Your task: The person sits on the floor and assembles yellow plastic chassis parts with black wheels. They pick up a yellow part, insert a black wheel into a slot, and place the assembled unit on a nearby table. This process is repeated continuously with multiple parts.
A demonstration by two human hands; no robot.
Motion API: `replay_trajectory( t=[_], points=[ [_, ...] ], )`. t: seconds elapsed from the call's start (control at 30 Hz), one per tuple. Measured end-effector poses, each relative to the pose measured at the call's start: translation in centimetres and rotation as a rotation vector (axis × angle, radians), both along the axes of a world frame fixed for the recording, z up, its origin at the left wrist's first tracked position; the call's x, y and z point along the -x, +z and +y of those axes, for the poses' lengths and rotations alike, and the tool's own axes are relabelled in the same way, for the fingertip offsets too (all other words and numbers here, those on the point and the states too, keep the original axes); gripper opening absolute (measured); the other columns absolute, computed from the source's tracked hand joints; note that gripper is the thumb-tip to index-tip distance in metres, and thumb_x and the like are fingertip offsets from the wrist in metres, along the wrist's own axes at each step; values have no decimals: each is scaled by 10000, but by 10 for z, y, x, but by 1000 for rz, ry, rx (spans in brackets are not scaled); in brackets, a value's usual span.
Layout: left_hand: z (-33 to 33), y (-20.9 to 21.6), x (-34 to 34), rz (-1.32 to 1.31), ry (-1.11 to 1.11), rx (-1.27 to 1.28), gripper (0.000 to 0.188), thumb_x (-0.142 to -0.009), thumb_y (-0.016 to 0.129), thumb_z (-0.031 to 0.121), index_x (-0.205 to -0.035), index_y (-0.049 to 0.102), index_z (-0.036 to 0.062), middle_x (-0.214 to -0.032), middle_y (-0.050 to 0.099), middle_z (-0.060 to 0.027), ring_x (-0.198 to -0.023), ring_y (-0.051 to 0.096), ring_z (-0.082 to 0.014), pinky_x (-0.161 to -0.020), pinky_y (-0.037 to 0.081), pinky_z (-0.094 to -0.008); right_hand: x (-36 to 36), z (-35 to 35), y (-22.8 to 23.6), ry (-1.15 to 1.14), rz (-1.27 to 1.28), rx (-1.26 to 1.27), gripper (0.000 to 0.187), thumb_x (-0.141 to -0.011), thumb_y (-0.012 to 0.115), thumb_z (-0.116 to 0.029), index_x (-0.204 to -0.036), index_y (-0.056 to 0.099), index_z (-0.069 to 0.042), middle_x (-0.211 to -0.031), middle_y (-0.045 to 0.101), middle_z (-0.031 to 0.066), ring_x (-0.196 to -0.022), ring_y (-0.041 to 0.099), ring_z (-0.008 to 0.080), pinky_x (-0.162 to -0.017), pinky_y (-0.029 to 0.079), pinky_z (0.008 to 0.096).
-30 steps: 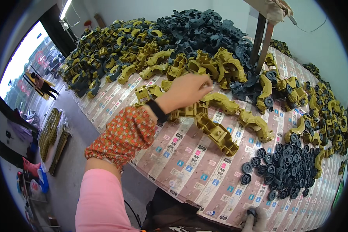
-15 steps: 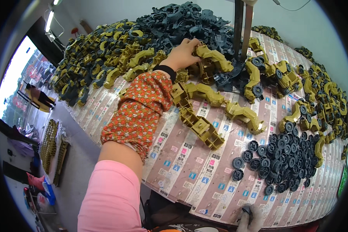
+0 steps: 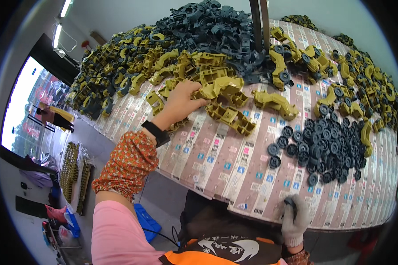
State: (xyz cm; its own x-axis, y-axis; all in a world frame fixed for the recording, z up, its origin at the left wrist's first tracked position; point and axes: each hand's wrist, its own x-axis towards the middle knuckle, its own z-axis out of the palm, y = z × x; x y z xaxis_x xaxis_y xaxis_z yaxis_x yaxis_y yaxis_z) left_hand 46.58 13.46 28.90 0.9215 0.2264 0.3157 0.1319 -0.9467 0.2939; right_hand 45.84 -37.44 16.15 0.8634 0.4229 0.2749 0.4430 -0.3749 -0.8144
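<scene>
My bare left hand (image 3: 181, 102) reaches over the table, thumb and fingers closed on the end of an olive-yellow plastic toy-vehicle body (image 3: 223, 86). Under and beside it lie more such bodies, among them a long open-framed one (image 3: 231, 118) and an angular one (image 3: 276, 104). At the table's near edge my right hand (image 3: 295, 223), in a pale glove, is closed around a small dark piece (image 3: 290, 202), mostly hidden by the fingers. Beyond that hand is a heap of black toy wheels (image 3: 318, 148).
A tall pile of dark grey plastic parts (image 3: 212, 28) stands at the back, beside a dark upright post (image 3: 257, 26). Yellow bodies with wheels (image 3: 119, 62) are heaped at left, and more (image 3: 376, 88) at right. A person (image 3: 53, 117) is beyond the doorway.
My left hand has drawn back toward me from the dark pile, bringing a yellow body nearer. My right hand shows more fully at the near edge. The whole view has shifted.
</scene>
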Motion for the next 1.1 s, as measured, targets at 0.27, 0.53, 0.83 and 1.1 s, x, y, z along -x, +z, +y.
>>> replay_trajectory(
  t=[0.27, 0.53, 0.83, 1.1],
  points=[
    [-124, -33, 82, -240, 96, 1009, 309, -969, 812, 218, -1151, 710, -9, -1017, 758, -30, -903, 663, -75, -826, 529, -251, -1, -2, 2, -16, 195, -139, 309, -986, 653, 34, -1295, 656, 36, -1046, 721, 97, -804, 676, 134, -725, 558, 283],
    [-212, -99, 163, 4, 261, 1307, 465, -1000, 779, 285, -1320, 567, 23, -1145, 677, -57, -1016, 648, -125, -903, 525, -283, 0, 5, 15, 3, 392, -226, 284, -1021, 594, 34, -1299, 634, -8, -992, 688, 36, -693, 612, 42, -573, 487, 203],
    [-206, -51, 105, 81, -69, 98, 762, -865, 830, 425, -1448, 517, 47, -1227, 690, -179, -1111, 660, -413, -993, 512, -490, 2, 12, 27, 54, 485, -189, 206, -1026, 607, -2, -1231, 630, -12, -925, 680, 36, -719, 635, 58, -602, 511, 228],
    [-212, -73, 74, 299, -118, 764, 490, -972, 686, 232, -1403, 537, 52, -1219, 705, -186, -1039, 717, -336, -880, 582, -405, 6, 10, 42, 146, 572, -197, 188, -1042, 578, -21, -1227, 597, 8, -1001, 706, 100, -783, 708, 123, -679, 584, 283]
  ],
)
